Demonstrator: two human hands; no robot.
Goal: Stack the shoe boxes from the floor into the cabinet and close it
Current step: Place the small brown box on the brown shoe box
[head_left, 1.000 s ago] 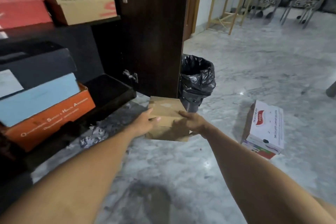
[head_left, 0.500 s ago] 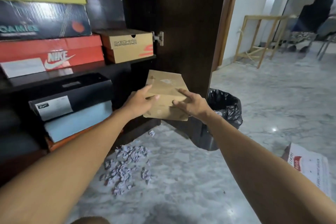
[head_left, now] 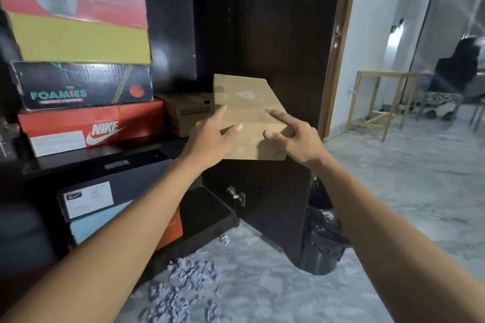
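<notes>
I hold the plain brown box (head_left: 246, 115) in mid-air between my left hand (head_left: 210, 136) and right hand (head_left: 296, 136), thumbs pressed on its near face, at about 3 o'clock of the small brown box (head_left: 187, 113) on the shelf. The cabinet (head_left: 173, 34) already carries many boxes, reading FOAMIES (head_left: 81, 85) and NIKE (head_left: 91, 126). By my judgement this one must still go in, and the door (head_left: 283, 47) stands open.

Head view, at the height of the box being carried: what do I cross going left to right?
Red Nike box → small brown Skechers box → left hand → plain cardboard box → right hand → open cabinet door → wooden stand.
</notes>
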